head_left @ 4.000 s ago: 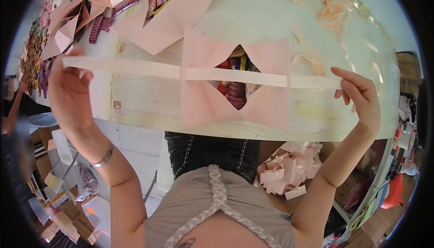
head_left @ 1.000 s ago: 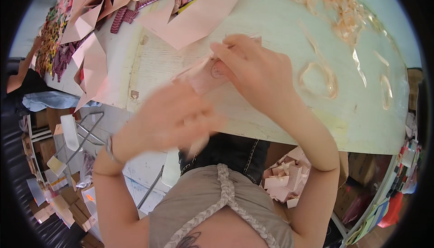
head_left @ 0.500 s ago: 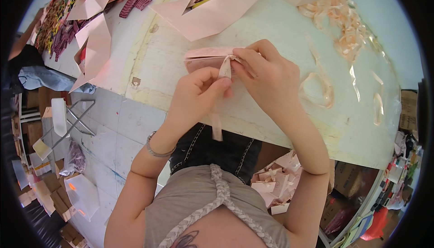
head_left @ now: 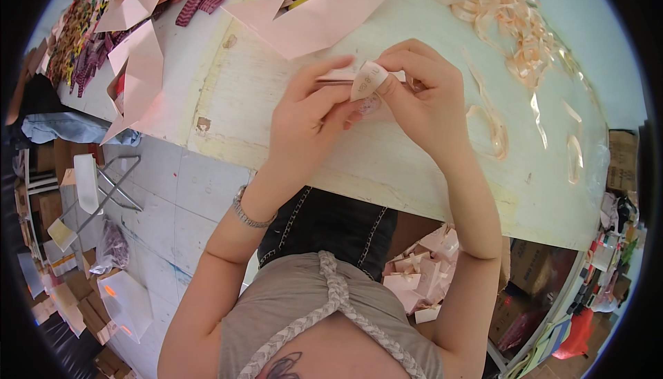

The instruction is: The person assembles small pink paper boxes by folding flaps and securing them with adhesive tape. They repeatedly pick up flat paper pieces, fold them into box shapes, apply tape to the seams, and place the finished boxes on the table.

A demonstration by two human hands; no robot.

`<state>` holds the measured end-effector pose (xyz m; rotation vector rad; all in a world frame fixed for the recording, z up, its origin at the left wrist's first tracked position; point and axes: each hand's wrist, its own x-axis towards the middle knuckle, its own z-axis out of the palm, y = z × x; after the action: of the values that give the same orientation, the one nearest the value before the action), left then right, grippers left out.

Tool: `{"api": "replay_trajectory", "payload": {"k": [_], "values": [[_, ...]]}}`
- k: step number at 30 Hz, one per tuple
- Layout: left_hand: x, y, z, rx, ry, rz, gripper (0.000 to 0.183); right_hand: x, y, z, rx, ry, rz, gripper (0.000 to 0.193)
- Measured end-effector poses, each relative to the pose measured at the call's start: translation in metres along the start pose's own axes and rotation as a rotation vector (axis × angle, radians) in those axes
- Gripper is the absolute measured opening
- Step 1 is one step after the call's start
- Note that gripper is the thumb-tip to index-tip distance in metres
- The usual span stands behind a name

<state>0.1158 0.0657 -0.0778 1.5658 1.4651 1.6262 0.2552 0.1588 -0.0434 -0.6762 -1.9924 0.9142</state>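
Note:
A pale pink ribbon (head_left: pixel 368 80) with printing on it stands in a loop between my two hands above the table. My right hand (head_left: pixel 429 92) is closed, pinching the ribbon between thumb and fingers. My left hand (head_left: pixel 309 106) curls around a small flat pink box (head_left: pixel 336 78), its fingers reaching along the box and its tips close to the ribbon loop. Both hands hide most of the box. Whether the left fingertips also grip the ribbon is hard to see.
A tangle of peach ribbons (head_left: pixel 514 34) lies at the far right, with loose strips nearer. Folded pink card pieces (head_left: pixel 314 23) and striped purple pieces (head_left: pixel 200 3) spread over the far left. Below the table's front edge, a carton holds several pink boxes (head_left: pixel 423 268). A folding stool (head_left: pixel 103 182) stands left.
Both hands have lifted slightly and the ribbon has gone from a hanging tail to a raised loop. My left fingers have moved up around the box, which is now more covered.

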Motion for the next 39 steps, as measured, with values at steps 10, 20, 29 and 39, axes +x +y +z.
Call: {"api": "replay_trajectory", "payload": {"k": [10,20,29,39], "values": [[0.010,0.005,0.012,-0.479,0.133,-0.351,0.023,0.053,0.005,-0.060,0.479,0.059,0.522,0.028],[0.039,0.028,0.010,-0.234,-0.330,-0.412,0.051,0.130,0.031,0.013,0.434,0.016,0.546,0.018],[0.041,0.022,0.031,-0.027,-0.138,-0.294,0.014,-0.040,-0.100,-0.009,0.127,-0.153,-0.156,0.015],[0.029,0.015,0.032,0.400,0.000,0.216,0.019,-0.061,-0.026,-0.010,-0.111,0.190,0.458,0.019]]}}
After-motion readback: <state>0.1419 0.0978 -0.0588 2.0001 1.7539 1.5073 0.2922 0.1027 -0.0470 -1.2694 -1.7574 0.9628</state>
